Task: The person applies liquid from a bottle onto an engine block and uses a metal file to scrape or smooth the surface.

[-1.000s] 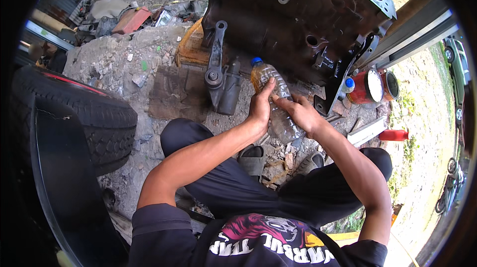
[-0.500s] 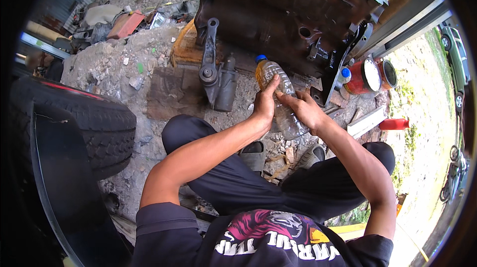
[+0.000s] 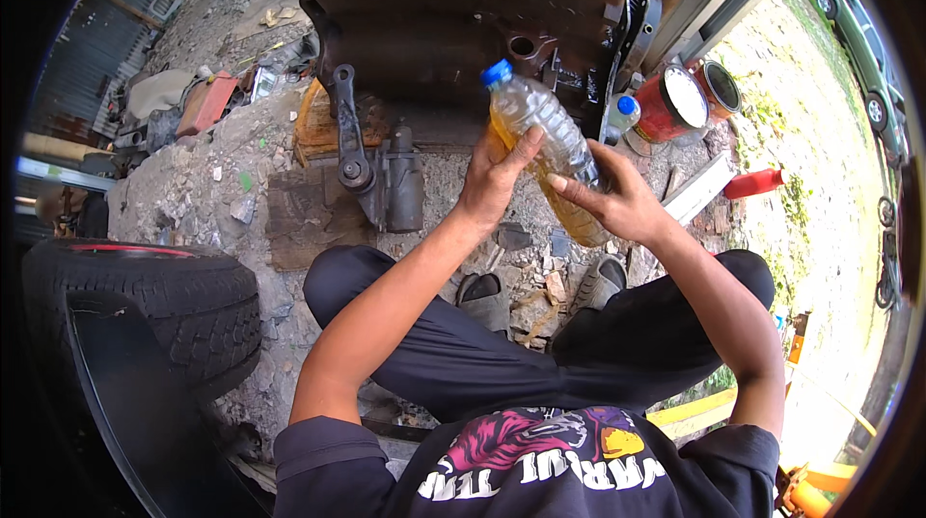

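Between my two hands is a clear plastic bottle (image 3: 552, 118) with a blue cap and amber liquid inside, tilted with its cap up and to the left. My left hand (image 3: 497, 174) wraps the bottle's left side, its thumb lying across the front. Toward the base, my right hand (image 3: 622, 198) grips the other side, thumb in front and fingers behind. Beyond the bottle stands a dark, oily engine block (image 3: 424, 45). Left of my hands, a metal lever arm (image 3: 353, 132) and a dark cylindrical part (image 3: 401, 185) rest against each other on the ground.
A large tyre (image 3: 174, 296) and a black panel (image 3: 125, 393) stand close on my left. Right of the block are a red can (image 3: 656, 113), a second can (image 3: 719, 89), a small blue-capped bottle (image 3: 622, 116) and a red container (image 3: 754, 183). Rubble covers the ground.
My view has shifted, so the block sits further left and higher. The bottle looks closer and its amber liquid shows more along the lower side. Both hands still hold it.
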Available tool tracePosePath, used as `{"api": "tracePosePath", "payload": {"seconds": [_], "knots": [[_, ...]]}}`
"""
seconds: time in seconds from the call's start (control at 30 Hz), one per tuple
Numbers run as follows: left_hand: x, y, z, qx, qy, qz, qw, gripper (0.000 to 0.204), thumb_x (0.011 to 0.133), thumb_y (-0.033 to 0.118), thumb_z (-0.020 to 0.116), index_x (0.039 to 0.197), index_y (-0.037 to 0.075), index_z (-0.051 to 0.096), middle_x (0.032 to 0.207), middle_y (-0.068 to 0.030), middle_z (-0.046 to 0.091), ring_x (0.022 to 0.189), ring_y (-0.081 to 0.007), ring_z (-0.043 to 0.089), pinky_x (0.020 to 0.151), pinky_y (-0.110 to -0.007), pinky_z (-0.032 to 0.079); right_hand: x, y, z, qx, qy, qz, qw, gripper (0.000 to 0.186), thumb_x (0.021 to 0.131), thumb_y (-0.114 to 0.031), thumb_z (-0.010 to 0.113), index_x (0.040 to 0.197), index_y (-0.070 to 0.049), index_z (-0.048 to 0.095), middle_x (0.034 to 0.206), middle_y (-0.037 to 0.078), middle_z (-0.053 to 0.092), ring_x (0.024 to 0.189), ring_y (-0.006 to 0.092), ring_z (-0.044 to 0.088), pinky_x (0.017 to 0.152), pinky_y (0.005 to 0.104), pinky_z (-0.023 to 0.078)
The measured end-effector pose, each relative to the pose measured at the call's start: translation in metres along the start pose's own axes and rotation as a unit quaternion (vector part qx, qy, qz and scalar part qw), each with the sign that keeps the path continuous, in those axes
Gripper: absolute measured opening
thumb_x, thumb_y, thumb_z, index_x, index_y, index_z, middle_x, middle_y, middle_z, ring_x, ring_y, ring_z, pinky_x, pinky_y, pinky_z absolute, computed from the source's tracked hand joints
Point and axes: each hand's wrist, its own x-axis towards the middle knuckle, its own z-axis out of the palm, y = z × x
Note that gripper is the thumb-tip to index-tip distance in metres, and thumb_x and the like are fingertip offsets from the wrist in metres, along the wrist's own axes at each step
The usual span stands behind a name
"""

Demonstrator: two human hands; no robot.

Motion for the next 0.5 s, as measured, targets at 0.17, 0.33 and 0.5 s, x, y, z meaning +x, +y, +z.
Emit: {"api": "tracePosePath", "payload": {"seconds": [0.17,0.33,0.5], "knots": [[0.022,0.002,0.015,0.041,0.017,-0.058,0.997,0.033,0.096,0.038,0.061,0.111,0.008,0.055,0.1,-0.0019,0.06,0.091,-0.01,0.056,0.077,-0.029,0.045,-0.022,0.009,-0.041,0.149,0.268,-0.088,0.948,0.046,0.091,-0.019,0.071,0.127,0.001,0.05,0.121,0.012,0.062,0.112,0.0204,0.059,0.099,0.0351,0.045],[0.041,-0.019,0.034,0.107,0.065,-0.086,0.988,0.022,0.095,0.028,0.064,0.105,0.01,0.056,0.093,-0.0004,0.061,0.082,-0.0084,0.058,0.07,-0.025,0.046,-0.01,0.109,-0.081,0.034,0.416,0.002,0.909,0.042,0.088,-0.016,0.075,0.119,0.004,0.057,0.115,0.013,0.067,0.103,0.0199,0.064,0.091,0.0344,0.05],[0.068,-0.06,0.049,0.276,0.021,0.094,0.956,0.023,0.091,0.017,0.068,0.106,0.004,0.056,0.091,0.0017,0.058,0.078,-0.006,0.054,0.072,-0.023,0.046,-0.002,0.279,-0.099,-0.04,0.518,0.278,0.808,0.07,0.075,-0.037,0.085,0.12,0.007,0.055,0.117,0.022,0.064,0.108,0.0319,0.063,0.096,0.0398,0.047]]}}
